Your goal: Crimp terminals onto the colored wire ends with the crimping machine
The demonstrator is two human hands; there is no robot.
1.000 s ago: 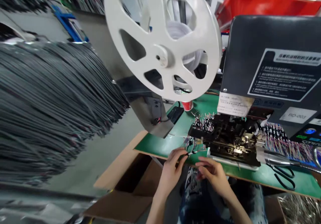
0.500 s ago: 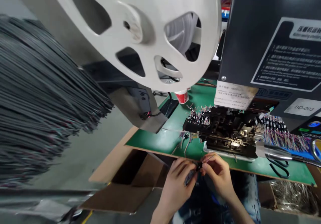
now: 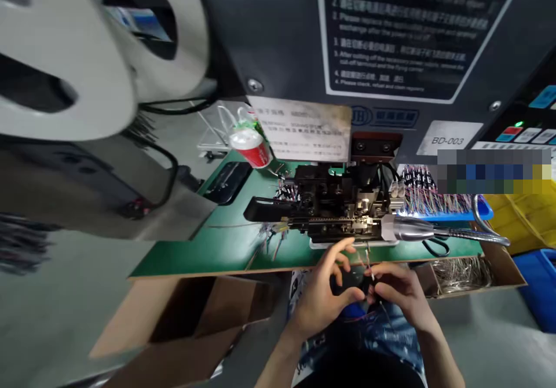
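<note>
Factory workshop for wire work. Beyond the fingers [image 3: 335,252], a dark machine [image 3: 282,40] bearing printed notices [image 3: 391,35]; to their far upper left, a white reel [image 3: 102,84]; rightward, a blue tray [image 3: 485,208] of cut wires [image 3: 428,196].

- I see the bare right hand [image 3: 402,291] pinching thin multicoloured wires [image 3: 372,275].
- The bare left hand [image 3: 325,296] curves open beside them.
- A black metal mechanism [image 3: 324,194] stands over the green surface [image 3: 174,259].

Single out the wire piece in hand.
The wire piece at the fingertips of the right hand; the wire pile sits in the blue tray right of the black mechanism, and the loose strands lie on the green table to its left.
</note>
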